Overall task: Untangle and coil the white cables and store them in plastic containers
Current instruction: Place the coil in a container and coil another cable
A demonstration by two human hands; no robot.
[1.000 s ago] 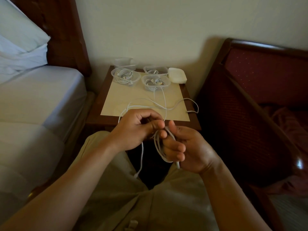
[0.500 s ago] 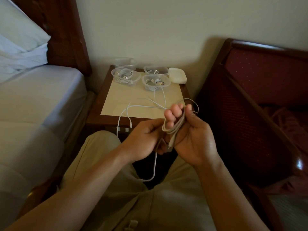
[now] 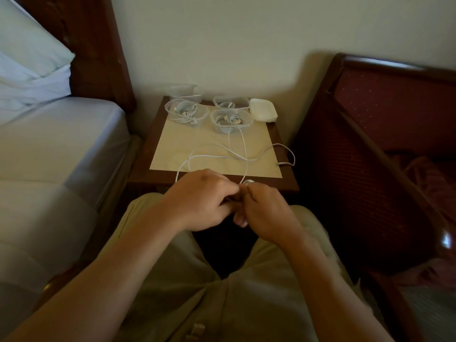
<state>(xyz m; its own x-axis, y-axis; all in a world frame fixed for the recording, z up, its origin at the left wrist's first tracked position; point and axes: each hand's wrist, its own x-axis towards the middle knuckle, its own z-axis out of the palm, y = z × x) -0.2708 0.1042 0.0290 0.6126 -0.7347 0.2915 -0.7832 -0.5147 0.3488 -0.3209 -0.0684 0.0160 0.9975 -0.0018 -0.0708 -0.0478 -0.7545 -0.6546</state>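
Three tubs (image 3: 187, 112) hold cables. One cable (image 3: 222, 156) lies loose on the surface (image 3: 140, 174). Both hands, left (image 3: 201, 198) and right (image 3: 265, 208), pinch its coil.

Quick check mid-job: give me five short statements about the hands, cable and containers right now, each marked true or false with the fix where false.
1. Both hands, left hand and right hand, meet over the lap at the nightstand's front edge. True.
2. The loose white cable lies entirely inside a container. False: it trails across the tabletop.
3. The front right container holds cable. True.
4. The white lid covers a container. False: it sits beside them.
5. The left hand rests on the bed. False: it is at the cable.
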